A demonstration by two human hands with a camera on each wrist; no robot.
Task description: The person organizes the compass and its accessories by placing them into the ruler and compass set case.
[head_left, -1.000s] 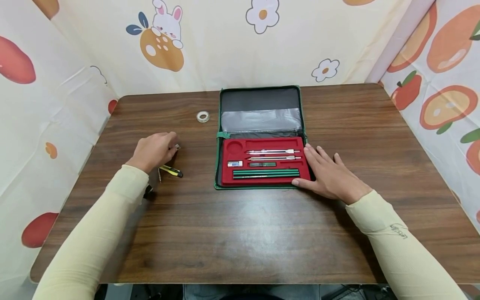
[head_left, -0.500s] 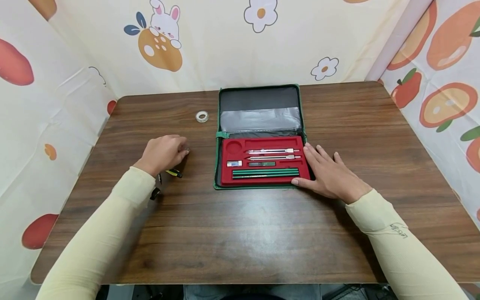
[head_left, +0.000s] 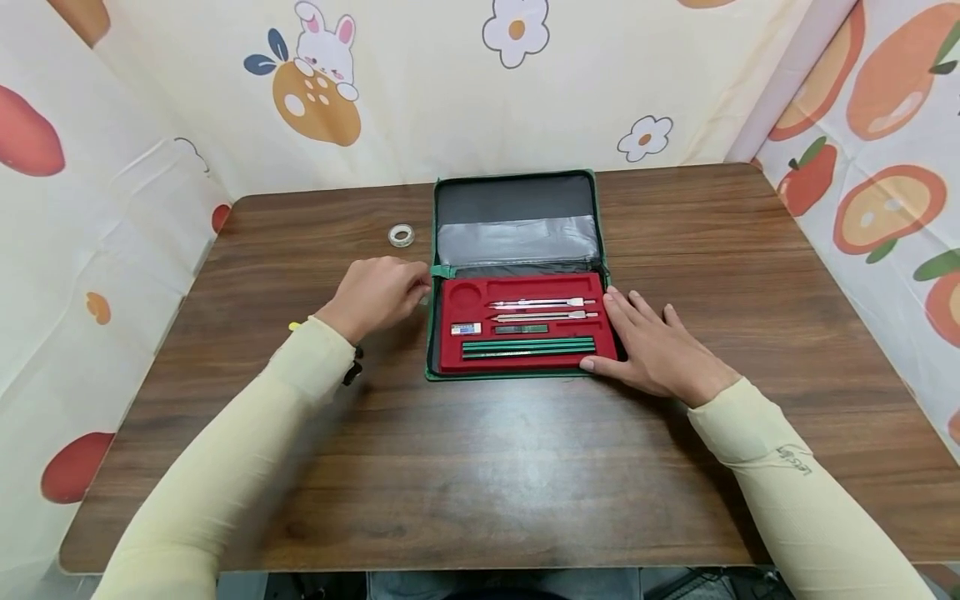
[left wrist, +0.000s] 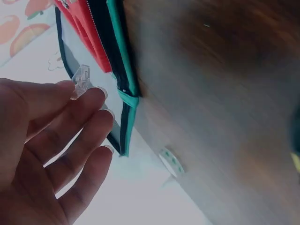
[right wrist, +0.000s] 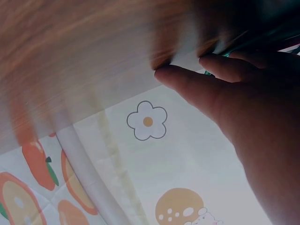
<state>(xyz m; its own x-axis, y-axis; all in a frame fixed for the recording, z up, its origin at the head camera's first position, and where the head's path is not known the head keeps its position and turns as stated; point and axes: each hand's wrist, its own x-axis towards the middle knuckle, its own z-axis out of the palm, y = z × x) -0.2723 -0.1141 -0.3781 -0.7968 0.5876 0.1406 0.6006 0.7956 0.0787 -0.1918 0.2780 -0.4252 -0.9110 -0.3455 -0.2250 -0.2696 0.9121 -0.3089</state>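
My left hand (head_left: 378, 292) pinches a small clear plastic piece (left wrist: 82, 78) between thumb and index finger, at the left edge of an open green zip case (head_left: 517, 196). The other fingers are loosely bent. Its exact kind I cannot tell. Inside the case, a red tray (head_left: 447, 354) bears two silver compasses (head_left: 543, 316), a white-and-blue eraser (head_left: 466, 329), a small green case (head_left: 521, 329) and several green pencils (head_left: 528, 347). A round recess at the tray's upper left holds nothing. My right hand (head_left: 656, 350), fingers spread, rests along the right edge of the case.
A roll of white tape (head_left: 401, 236) lies left of the case lid. Something yellow (head_left: 294, 326) shows from behind the left sleeve cuff. Printed curtains (head_left: 450, 108) rise behind and beside the wooden table (head_left: 480, 483).
My left hand has moved right, from beside the black-and-yellow item over to the case's left edge, carrying the clear piece. The right hand has stayed at the case.
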